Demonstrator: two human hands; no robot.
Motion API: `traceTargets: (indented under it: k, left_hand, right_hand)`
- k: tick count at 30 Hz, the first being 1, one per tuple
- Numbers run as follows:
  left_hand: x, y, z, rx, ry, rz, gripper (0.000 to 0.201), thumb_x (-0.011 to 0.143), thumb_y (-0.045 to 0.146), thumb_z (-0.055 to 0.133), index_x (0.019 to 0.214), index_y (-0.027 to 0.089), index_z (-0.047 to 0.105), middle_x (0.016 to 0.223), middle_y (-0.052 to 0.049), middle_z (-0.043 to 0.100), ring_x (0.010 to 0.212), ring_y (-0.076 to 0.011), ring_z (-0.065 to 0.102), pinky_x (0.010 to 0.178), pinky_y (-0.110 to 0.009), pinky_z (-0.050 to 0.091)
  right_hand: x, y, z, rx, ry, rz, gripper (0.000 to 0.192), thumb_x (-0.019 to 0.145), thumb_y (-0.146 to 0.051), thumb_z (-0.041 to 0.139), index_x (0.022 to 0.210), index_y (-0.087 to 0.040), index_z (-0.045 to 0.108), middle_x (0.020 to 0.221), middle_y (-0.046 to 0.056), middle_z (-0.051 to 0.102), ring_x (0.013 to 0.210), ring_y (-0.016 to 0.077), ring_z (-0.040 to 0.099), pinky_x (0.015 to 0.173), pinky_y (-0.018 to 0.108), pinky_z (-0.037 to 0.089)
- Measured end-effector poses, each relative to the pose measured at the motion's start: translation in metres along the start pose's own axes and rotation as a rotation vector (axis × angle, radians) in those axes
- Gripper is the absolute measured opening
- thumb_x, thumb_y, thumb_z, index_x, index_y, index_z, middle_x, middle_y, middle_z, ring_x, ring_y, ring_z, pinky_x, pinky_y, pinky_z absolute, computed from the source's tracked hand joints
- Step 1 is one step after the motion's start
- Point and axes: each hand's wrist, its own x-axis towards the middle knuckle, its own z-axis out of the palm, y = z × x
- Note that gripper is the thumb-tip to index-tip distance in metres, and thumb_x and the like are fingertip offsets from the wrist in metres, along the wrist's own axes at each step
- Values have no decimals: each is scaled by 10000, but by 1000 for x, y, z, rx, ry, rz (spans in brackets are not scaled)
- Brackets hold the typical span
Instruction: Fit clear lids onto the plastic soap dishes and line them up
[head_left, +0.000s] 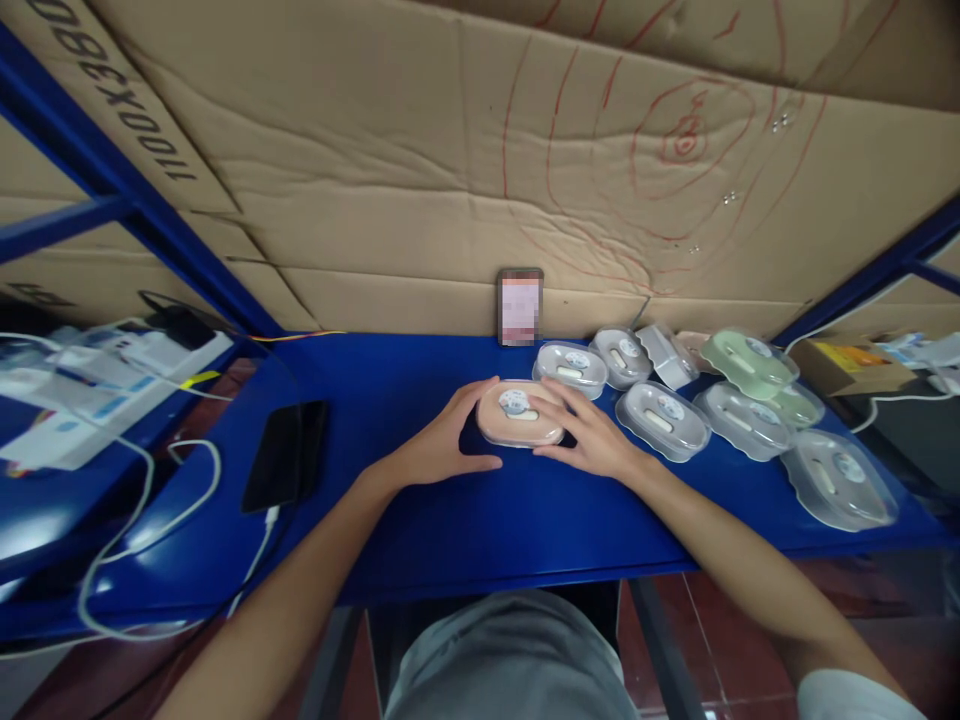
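A peach oval lidded container (520,413) with a round sticker on its lid rests on the blue table (420,520) in front of me. My left hand (442,440) cups its left side, thumb in front and fingers behind. My right hand (589,432) presses against its right side with the fingers spread over the edge. Both hands hold the container where it sits on the table.
Several clear and pale green oval containers (664,418) lie in a row to the right. A black phone (283,455) with a white cable lies at left. A small phone (520,306) leans on the cardboard wall (480,200). Boxes and cables (97,390) crowd the far left.
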Motion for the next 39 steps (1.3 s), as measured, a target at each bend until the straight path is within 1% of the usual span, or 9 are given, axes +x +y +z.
traceTargets:
  k: [5,10,15,17,19,21,27,35,39]
  left_hand:
    - [1,3,3,-27,73,-41,1088,848,592,847,1705,315,235,1759,-135,329,1617,-375,345,1334,-583,290]
    - [2,-1,0,-92,60,-60,1018,821,598,866,1652,300,359,1693,-146,444,1522,-361,498,1269,-563,409]
    - [-4,-6,-17,35,0,-55,1178,814,577,881,1720,300,181,1688,-171,428,1523,-342,494,1271,-544,402]
    - [-6,-8,-26,103,-34,-44,1050,829,593,859,1684,302,324,1657,-148,468,1516,-340,498,1276,-523,398]
    - [-8,-8,-35,180,-72,-69,778,850,620,819,1528,319,583,1579,-104,541,1465,-336,547,1255,-498,428]
    - [-9,-7,-42,255,-74,-143,592,868,649,777,1371,341,718,1503,-69,585,1387,-328,610,1192,-477,496]
    - [-10,-9,-46,400,72,-262,526,882,699,721,1312,398,752,1449,-20,605,1281,-303,669,1038,-417,587]
    - [-5,-18,-46,272,240,-226,497,928,685,625,1173,284,790,1401,-69,650,1248,-290,674,1077,-436,552]
    - [-3,-26,-45,338,348,-198,485,979,655,566,1131,243,770,1320,-91,660,1247,-289,660,1054,-419,569]
  right_hand:
    - [-1,-4,-3,132,15,30,796,996,-519,719,1689,-319,382,1758,136,325,1602,338,391,1292,561,396]
    - [-1,-5,1,175,43,76,663,1042,-506,644,1650,-322,454,1657,133,494,1527,326,500,1245,568,448]
    - [-2,-4,9,-5,60,172,614,1056,-536,604,1606,-278,517,1638,151,526,1483,348,544,1202,595,478]
    - [-2,-2,12,-63,63,207,609,1055,-554,597,1583,-256,544,1604,162,565,1463,361,564,1185,605,491]
    - [-2,-1,15,-94,80,240,592,1057,-558,589,1560,-246,567,1550,162,618,1437,362,590,1177,608,496]
    - [0,0,15,-99,100,272,556,1060,-536,585,1531,-242,584,1509,149,654,1408,352,615,1169,595,505]
    - [3,-2,6,-125,98,303,519,959,-418,680,1427,-209,599,1458,141,682,1380,365,620,1150,597,500]
    - [4,-4,3,-110,59,248,514,977,-433,659,1436,-218,576,1442,136,689,1352,355,638,1131,566,505]
    - [3,-4,-2,-104,42,212,455,1052,-490,591,1421,-224,606,1398,121,721,1305,331,672,1122,545,516]
